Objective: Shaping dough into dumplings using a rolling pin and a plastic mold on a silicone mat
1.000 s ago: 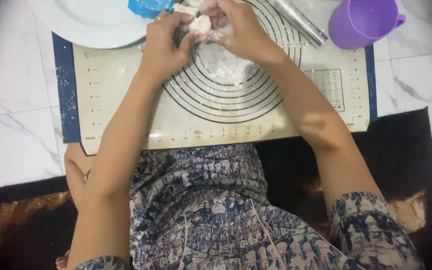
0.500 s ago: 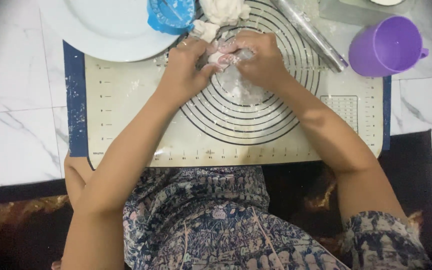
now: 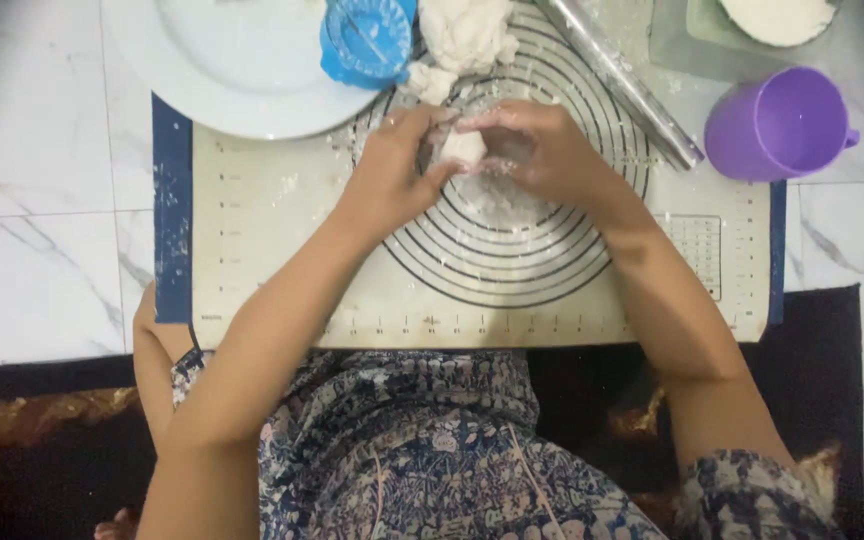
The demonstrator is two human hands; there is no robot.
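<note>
1. Head view: left hand (image 3: 392, 180) and right hand (image 3: 542, 150) are curled together around a small dough piece (image 3: 464, 147), fingertips pinching it, above the ringed centre of the pastry mat (image 3: 282, 250).
2. Since a second ago both hands have drawn back from the mat's far edge toward its centre; the grip is unchanged.
3. Judgement: shaping continues.
4. The larger dough lump (image 3: 467, 35) lies at the far edge, beside the blue press (image 3: 367, 40).

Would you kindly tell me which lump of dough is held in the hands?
The small dough piece pinched between left hand and right hand; the larger dough lump lies untouched beyond them on the mat.
</note>
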